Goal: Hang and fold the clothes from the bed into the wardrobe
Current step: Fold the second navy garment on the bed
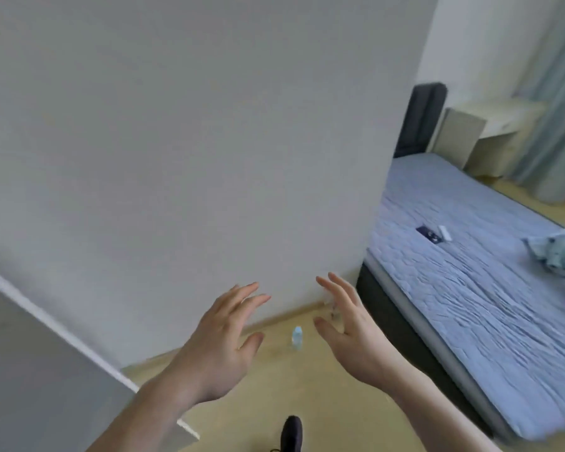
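Both hands raised, fingers spread, nothing in either grip: left hand [221, 337] and right hand [349, 327] facing each other over the floor [307, 402], near the wall [177, 141]. Clothes [558, 252] bunched in a pale blue heap on the bed [470, 272], far right, well apart from both hands and beyond the right one. Right hand nearer; a turn rightward and a reach across the mattress probably needed. No clear long axis to the crumpled heap; one corner trailing left, toward the dark card [429, 234] and white stick [445, 232] mid-bed. Bottle [297, 336] upright on the floor between the hands. White panel [62, 321] at left, perhaps the wardrobe; hard to tell.
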Tool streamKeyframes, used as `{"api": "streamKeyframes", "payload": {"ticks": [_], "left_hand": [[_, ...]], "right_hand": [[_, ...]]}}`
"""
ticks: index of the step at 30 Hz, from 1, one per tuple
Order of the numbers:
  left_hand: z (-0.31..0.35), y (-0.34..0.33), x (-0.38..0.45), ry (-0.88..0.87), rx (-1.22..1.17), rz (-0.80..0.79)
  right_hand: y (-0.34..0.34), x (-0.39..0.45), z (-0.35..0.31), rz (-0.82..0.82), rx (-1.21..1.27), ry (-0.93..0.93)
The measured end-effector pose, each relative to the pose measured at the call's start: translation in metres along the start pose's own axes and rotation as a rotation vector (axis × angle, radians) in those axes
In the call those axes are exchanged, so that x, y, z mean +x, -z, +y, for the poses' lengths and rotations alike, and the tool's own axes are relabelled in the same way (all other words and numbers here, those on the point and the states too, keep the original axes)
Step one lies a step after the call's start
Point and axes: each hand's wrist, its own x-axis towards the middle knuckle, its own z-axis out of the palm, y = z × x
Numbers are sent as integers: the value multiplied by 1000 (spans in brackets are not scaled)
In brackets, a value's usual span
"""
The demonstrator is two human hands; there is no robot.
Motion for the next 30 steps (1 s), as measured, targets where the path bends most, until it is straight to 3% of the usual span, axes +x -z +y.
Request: {"api": "streamKeyframes", "payload": {"ticks": [5, 15, 23, 30], "left_hand": [[52, -53, 100, -173, 7, -108], [145, -165, 285, -314, -46, -266], [326, -276, 384, -679, -40, -525], [482, -354, 414, -889, -41, -602]], "right_hand": [[75, -7, 77, 147, -15, -159], [213, -9, 212, 275, -104, -419], [332, -101, 289, 566, -74, -686], [415, -177, 352, 700, -65, -796]]}}
